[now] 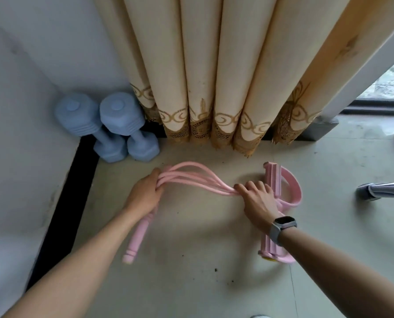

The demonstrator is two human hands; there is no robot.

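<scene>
Pink tubes on floor between your hands, left hand gripping one end, right hand clutching the other.

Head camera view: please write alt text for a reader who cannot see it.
The left hand grips a bundle of pink rubber cords near a pink handle, and the right hand holds it near a pink foot bar, low over a grey floor. Two blue dumbbells sit in the corner beside a cream curtain.

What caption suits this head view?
Left hand and right hand hold pink pull-rope tubes near two blue dumbbells.
</scene>
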